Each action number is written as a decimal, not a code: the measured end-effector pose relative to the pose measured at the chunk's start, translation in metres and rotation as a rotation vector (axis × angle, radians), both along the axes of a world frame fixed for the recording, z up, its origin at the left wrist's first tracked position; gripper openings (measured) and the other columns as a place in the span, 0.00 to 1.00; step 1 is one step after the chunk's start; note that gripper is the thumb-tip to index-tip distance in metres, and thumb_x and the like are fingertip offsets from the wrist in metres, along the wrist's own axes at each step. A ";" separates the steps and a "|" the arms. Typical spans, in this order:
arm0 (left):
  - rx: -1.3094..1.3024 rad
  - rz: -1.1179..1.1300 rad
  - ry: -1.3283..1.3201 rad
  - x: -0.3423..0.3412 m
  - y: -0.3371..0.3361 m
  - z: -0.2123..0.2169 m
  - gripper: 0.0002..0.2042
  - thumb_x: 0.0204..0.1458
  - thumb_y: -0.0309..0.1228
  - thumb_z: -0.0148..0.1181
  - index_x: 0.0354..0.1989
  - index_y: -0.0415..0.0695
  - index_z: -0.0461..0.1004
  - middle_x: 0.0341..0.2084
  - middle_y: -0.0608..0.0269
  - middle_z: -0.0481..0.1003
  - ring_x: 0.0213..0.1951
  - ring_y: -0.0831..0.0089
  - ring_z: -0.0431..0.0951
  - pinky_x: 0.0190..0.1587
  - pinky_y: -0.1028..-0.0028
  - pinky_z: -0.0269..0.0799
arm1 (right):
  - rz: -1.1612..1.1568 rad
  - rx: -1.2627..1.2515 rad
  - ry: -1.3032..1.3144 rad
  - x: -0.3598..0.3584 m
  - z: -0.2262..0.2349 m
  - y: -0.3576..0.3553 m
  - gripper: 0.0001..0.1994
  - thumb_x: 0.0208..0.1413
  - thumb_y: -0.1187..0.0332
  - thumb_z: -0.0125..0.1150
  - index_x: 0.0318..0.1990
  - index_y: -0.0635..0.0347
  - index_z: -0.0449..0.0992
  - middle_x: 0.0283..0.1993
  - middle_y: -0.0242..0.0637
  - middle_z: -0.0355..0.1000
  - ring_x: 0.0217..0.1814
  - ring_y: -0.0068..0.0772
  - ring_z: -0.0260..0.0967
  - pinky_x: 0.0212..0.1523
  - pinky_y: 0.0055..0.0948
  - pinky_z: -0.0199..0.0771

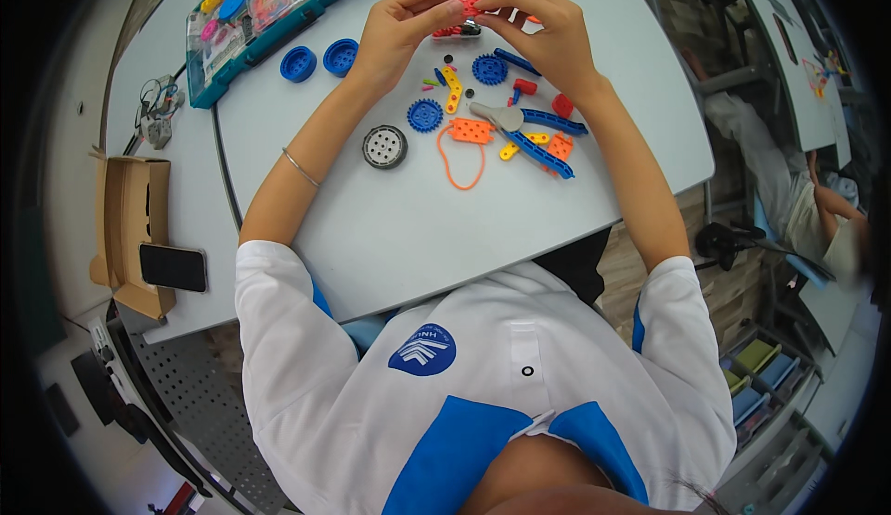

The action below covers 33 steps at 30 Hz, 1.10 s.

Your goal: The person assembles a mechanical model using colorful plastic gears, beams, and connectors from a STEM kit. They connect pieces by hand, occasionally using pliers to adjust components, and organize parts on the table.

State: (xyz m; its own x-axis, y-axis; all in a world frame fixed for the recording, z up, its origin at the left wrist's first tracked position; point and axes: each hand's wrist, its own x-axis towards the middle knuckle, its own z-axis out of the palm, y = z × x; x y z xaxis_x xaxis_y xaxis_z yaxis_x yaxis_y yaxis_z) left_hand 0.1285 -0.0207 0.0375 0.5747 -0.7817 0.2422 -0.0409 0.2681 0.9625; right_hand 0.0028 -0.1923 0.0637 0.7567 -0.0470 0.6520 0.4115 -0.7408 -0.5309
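At the far side of the table, my left hand (408, 28) and my right hand (543, 28) come together around a small red perforated building piece (471, 3). Fingertips of both hands pinch it from either side. Just below it sits a small clear tray (461, 32) with red and dark parts, partly hidden by the hands. Nearer to me lie a blue gear (490, 70), a second blue gear (425, 115), a yellow angled beam (452, 89), an orange block (471, 131) with an orange cord, and blue-handled pliers with a grey head (506, 118).
A teal case (209, 74) of plastic parts lines the far left edge. Two blue wheel hubs (298, 64) and a black-tyred wheel (384, 147) lie on the table. At left are an open cardboard box (135, 209) and a phone (174, 266). Another person's arm (835, 201) shows at right.
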 end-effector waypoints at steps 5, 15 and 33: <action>-0.023 0.260 -0.049 0.003 -0.001 -0.011 0.16 0.57 0.26 0.63 0.54 0.36 0.75 0.44 0.56 0.79 0.46 0.71 0.80 0.51 0.74 0.75 | 0.060 -0.053 0.469 -0.014 0.021 -0.016 0.11 0.52 0.62 0.70 0.38 0.58 0.82 0.36 0.35 0.78 0.38 0.29 0.75 0.36 0.28 0.74; -0.043 0.420 -0.109 -0.006 -0.009 -0.011 0.14 0.59 0.24 0.59 0.53 0.35 0.73 0.42 0.59 0.77 0.44 0.72 0.79 0.42 0.76 0.78 | -0.049 -0.210 0.630 -0.056 0.048 -0.001 0.15 0.47 0.58 0.72 0.35 0.59 0.78 0.36 0.37 0.73 0.41 0.36 0.71 0.42 0.34 0.71; -0.051 0.266 -0.111 -0.024 -0.003 0.000 0.16 0.59 0.26 0.60 0.54 0.34 0.75 0.45 0.53 0.80 0.44 0.70 0.82 0.48 0.74 0.80 | -0.329 -0.159 0.275 -0.081 0.034 0.039 0.24 0.46 0.66 0.71 0.50 0.62 0.71 0.46 0.41 0.66 0.41 0.41 0.75 0.39 0.35 0.77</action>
